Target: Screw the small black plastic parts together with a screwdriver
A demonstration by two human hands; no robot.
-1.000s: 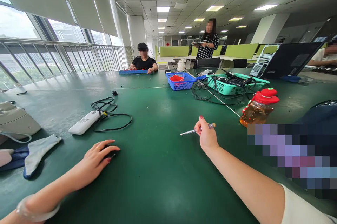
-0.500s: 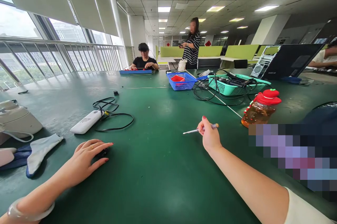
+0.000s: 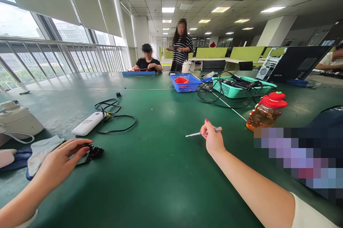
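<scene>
In the head view, the person's right grip (image 3: pixel 213 138) is closed, thumb against fingers, around a screwdriver (image 3: pixel 193 134) with a see-through handle. Held by the handle end, with the shaft angled out leftward over the green table (image 3: pixel 166 188), the metal tip stays uncovered, which probably makes it easier to aim.

The left grip (image 3: pixel 57 158) is partly closed, fingers and thumb curved over a small black part (image 3: pixel 95 152) at the table's left side. The hand hides much of that part, so whether it is clasped or only touched cannot be told. Just beyond, a white oblong device (image 3: pixel 88 123) lies with its looped black cable (image 3: pixel 128 116); near the wrist, a blue-and-white cloth piece (image 3: pixel 46 146) lies flat.

Farther off, a teal basket (image 3: pixel 232 91) contains dark cords, some spilling over its rim, and a blue basket (image 3: pixel 185 86) contains something red; both presumably gather loose pieces. A red-lidded bottle (image 3: pixel 267 113) stands toward the right, apart from both hands.
</scene>
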